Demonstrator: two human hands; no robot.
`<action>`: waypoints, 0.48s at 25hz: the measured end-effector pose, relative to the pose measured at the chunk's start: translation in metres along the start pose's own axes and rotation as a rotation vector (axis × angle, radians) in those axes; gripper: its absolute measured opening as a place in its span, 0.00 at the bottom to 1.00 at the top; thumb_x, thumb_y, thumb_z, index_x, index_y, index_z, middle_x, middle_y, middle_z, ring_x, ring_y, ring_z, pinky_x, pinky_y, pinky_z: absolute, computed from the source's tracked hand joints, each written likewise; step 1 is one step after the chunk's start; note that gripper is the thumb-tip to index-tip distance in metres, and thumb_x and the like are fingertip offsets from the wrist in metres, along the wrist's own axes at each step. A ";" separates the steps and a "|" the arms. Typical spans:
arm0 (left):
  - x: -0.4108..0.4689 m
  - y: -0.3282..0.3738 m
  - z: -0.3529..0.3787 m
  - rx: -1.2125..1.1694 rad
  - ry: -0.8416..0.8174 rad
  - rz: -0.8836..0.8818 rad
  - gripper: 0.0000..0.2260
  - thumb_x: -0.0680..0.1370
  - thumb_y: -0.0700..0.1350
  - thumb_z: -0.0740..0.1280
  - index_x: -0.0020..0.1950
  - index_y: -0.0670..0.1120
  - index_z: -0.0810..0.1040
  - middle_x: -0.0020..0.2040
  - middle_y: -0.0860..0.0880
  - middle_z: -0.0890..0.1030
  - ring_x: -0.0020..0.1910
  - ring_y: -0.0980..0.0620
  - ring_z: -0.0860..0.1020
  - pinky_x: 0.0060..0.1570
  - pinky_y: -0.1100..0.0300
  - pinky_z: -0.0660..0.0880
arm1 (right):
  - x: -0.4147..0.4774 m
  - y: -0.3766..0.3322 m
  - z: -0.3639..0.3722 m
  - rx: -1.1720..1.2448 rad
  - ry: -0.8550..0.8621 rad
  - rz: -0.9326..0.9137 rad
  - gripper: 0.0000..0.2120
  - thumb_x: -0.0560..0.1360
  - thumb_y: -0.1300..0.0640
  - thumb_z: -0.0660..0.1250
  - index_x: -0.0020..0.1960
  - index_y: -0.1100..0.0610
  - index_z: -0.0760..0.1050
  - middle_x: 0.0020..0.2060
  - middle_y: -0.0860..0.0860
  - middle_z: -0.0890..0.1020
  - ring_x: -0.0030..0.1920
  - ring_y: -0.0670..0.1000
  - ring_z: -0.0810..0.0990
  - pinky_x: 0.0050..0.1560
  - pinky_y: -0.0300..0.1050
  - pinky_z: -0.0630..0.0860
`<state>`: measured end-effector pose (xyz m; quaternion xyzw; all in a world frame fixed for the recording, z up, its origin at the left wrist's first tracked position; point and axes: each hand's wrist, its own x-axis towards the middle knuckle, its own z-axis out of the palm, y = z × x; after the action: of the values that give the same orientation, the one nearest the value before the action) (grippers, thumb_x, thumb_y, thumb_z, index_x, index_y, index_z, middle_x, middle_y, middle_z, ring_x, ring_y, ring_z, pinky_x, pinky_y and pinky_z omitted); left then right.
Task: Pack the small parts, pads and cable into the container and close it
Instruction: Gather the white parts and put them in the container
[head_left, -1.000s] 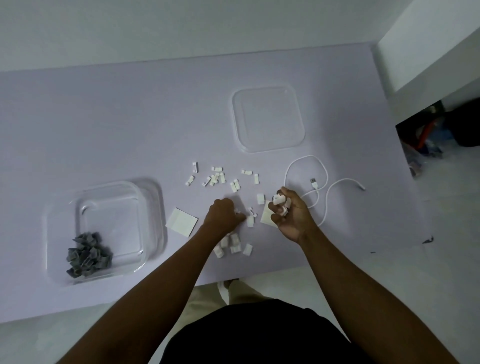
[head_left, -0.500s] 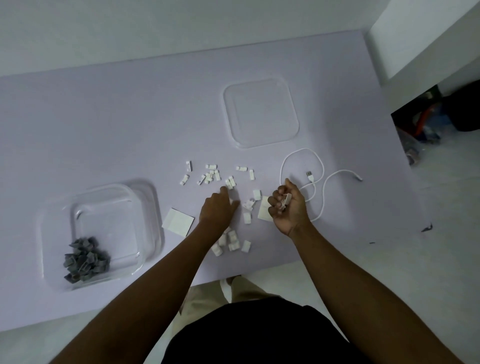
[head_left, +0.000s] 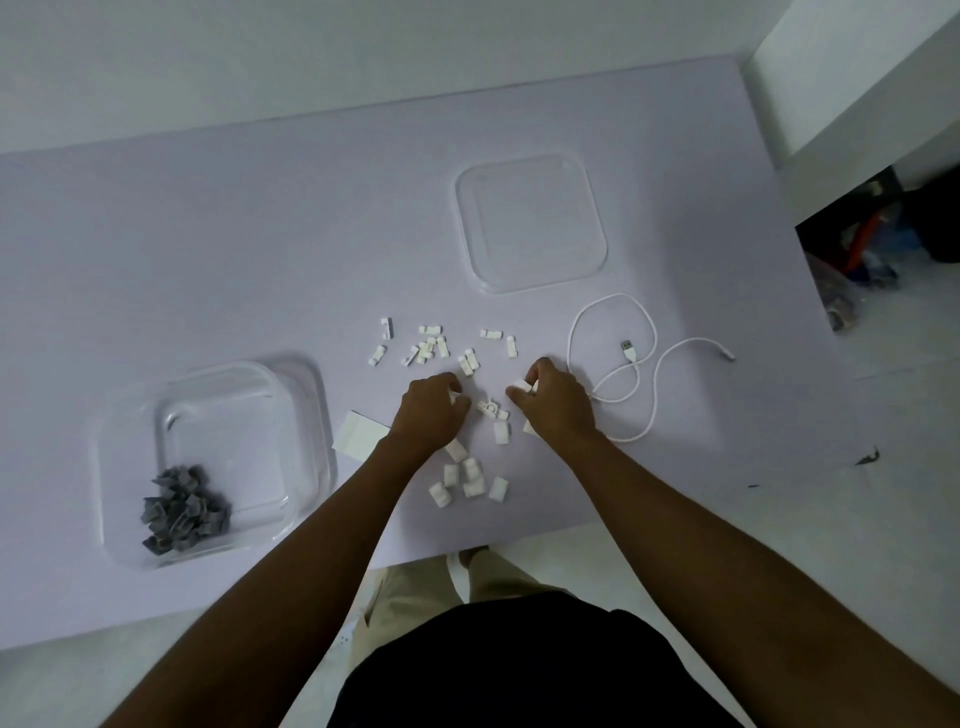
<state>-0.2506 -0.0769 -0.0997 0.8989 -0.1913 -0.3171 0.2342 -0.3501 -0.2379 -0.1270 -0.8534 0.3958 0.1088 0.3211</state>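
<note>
Several small white parts (head_left: 431, 345) lie scattered mid-table, with more (head_left: 467, 480) near the front edge. My left hand (head_left: 431, 413) is curled knuckles-up among them, a white part showing at its fingertips. My right hand (head_left: 556, 402) is palm-down and pinches a white part at its fingertips. A white pad (head_left: 358, 431) lies left of my left wrist. The white cable (head_left: 636, 364) loops right of my right hand. The clear container (head_left: 291, 415) at the left holds a heap of grey parts (head_left: 184, 509). Its clear lid (head_left: 530, 223) lies flat farther back.
The pale table (head_left: 208, 234) ends at a front edge near my body and a right edge beside a white wall. Dark clutter (head_left: 872, 249) sits on the floor beyond the right edge.
My right hand has turned from palm-up, cupping white parts, to palm-down on the table. My left hand stays among the parts.
</note>
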 end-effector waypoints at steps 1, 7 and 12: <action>0.000 -0.002 -0.003 -0.006 0.004 -0.001 0.11 0.77 0.46 0.66 0.54 0.42 0.82 0.51 0.42 0.83 0.51 0.44 0.80 0.46 0.61 0.69 | 0.001 0.000 0.001 -0.018 -0.004 -0.005 0.14 0.74 0.46 0.72 0.49 0.55 0.74 0.46 0.55 0.83 0.48 0.57 0.80 0.45 0.46 0.73; -0.012 -0.021 -0.011 0.076 -0.127 0.018 0.14 0.78 0.52 0.66 0.49 0.41 0.80 0.43 0.47 0.78 0.43 0.49 0.76 0.42 0.60 0.68 | -0.011 -0.007 -0.004 0.845 -0.152 0.211 0.10 0.78 0.54 0.67 0.40 0.57 0.74 0.32 0.51 0.73 0.29 0.48 0.67 0.30 0.41 0.62; -0.021 -0.035 -0.014 0.155 -0.150 0.038 0.08 0.75 0.47 0.68 0.48 0.42 0.80 0.44 0.45 0.81 0.45 0.45 0.79 0.41 0.60 0.67 | -0.020 -0.003 -0.002 0.920 -0.197 0.222 0.13 0.78 0.52 0.69 0.38 0.55 0.73 0.28 0.49 0.72 0.27 0.47 0.66 0.26 0.39 0.61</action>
<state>-0.2497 -0.0339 -0.0995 0.8841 -0.2495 -0.3634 0.1551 -0.3611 -0.2252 -0.1154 -0.5610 0.4592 0.0366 0.6878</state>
